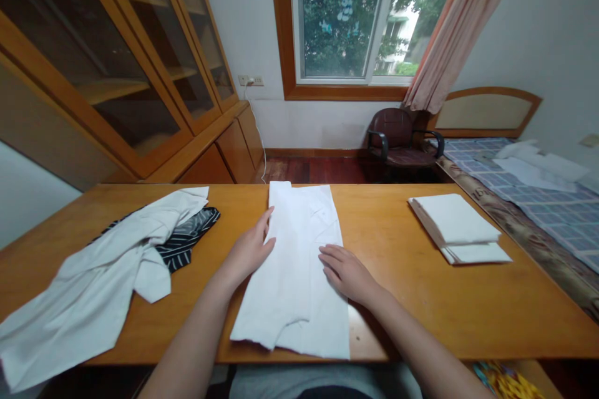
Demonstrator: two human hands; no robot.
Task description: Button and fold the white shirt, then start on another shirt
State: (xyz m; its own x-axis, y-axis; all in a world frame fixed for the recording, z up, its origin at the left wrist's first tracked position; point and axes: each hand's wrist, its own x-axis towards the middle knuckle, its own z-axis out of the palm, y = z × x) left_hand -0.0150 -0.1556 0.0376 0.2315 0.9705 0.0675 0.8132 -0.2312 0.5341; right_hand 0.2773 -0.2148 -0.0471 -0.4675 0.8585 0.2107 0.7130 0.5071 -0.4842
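Observation:
A white garment (292, 262), folded into a long narrow shape, lies flat on the wooden table in front of me. Its left part is folded over the right, and creases show near its upper right. Along its left edge rests my left hand (250, 252), thumb and forefinger apart and touching the cloth; the other fingers are partly hidden. My right hand (346, 271) lies palm down on the right edge, fingers stretched out over the fabric.
On the wooden table (384, 324), a loose white garment (107, 268) partly covers a black striped cloth (189, 237) at left. Folded white cloths (453, 218) are stacked at right. Beyond are a glass-door cabinet (140, 162), an armchair (393, 137) and a bed (510, 187).

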